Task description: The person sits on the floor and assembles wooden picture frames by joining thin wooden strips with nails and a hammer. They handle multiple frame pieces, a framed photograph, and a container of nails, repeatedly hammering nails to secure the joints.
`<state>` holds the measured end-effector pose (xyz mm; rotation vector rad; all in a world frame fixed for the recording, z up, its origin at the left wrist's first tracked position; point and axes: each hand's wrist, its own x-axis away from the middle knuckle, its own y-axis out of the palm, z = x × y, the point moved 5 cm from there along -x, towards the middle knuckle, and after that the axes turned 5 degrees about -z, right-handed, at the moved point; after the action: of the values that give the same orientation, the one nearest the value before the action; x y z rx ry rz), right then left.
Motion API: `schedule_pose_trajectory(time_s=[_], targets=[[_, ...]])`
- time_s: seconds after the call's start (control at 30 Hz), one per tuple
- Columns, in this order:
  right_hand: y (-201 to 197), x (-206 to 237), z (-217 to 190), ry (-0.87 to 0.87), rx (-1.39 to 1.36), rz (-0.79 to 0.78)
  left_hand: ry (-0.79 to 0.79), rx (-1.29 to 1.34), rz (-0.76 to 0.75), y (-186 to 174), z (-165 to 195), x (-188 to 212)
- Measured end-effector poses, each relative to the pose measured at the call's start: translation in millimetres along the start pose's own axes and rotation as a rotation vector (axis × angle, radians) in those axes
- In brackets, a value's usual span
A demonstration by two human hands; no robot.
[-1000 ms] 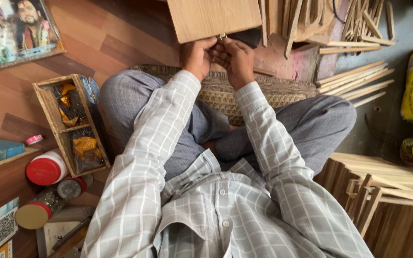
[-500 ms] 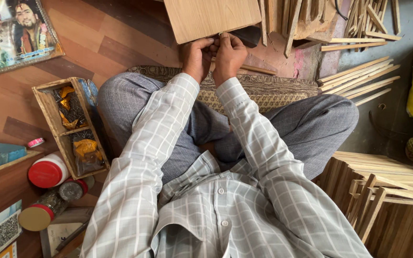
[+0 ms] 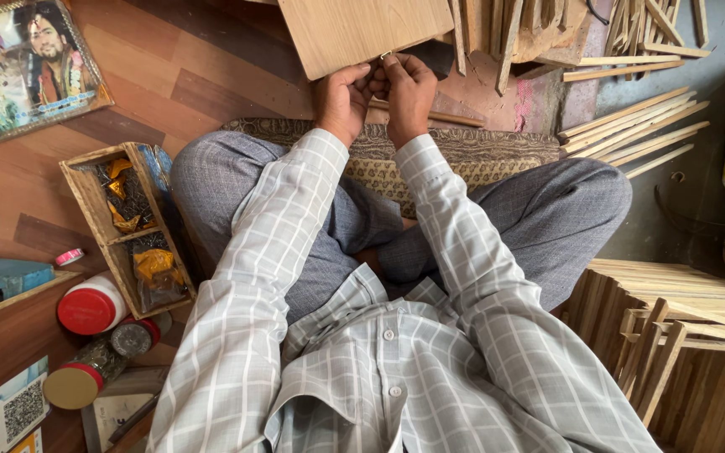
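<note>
Two hands are pressed together at the near edge of a wooden board, seen from above over crossed legs.

In the head view, the left hand (image 3: 341, 99) and right hand (image 3: 410, 88) are held side by side, touching, at the lower edge of the flat wooden board (image 3: 362, 29), which lies on the floor just beyond a patterned mat (image 3: 463, 159). The fingers of both hands are curled and pinched around something small at the board's edge; what it is cannot be told. A divided wooden box (image 3: 123, 222) is seen to the left, with red-capped jars (image 3: 90, 306) near it. Loose wooden sticks (image 3: 631, 130) lie to the right.
</note>
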<state>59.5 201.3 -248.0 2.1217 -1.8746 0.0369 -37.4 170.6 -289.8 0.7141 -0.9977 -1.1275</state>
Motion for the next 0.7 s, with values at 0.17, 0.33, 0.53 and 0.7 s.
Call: schedule_pose_trajectory(time_s=[0.17,0.33,0.53,0.7], targets=[[5,1,6,0.009,-0.060,0.104,0.022,0.006,0.014,-5,-3,-4],[11,5,8,-0.004,-0.180,0.262,0.033,0.027,-0.007,-4,-6,-7],[14,6,9,0.003,-0.204,0.336,-0.011,0.038,0.022,-5,-7,-5],[12,7,10,0.050,-0.230,0.386,-0.023,0.030,0.049,-4,-8,-4]])
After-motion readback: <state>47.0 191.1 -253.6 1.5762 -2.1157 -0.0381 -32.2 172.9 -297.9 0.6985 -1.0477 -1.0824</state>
